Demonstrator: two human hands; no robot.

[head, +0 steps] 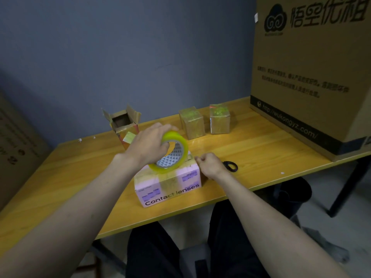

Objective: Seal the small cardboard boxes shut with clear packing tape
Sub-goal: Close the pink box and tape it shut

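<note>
Left hand (149, 146) around tape roll (171, 153)

The big carton (309, 77) at the table's far right corner is cut off by the top and right edges. The right hand (210, 164) hides part of the scissors (230, 165); its fingertips are too blurred to read.

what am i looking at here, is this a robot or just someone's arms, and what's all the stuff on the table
No robot: the one picture comes from a camera on a person's head, looking down at their own arms. The left hand holds a tape roll over a pink box marked "Contact lenses". The right hand is curled at that box's far right corner; its grip may pinch the tape end, too fine to tell. On the wooden table also stand an open box, two taped boxes, scissors and a big carton.
</note>
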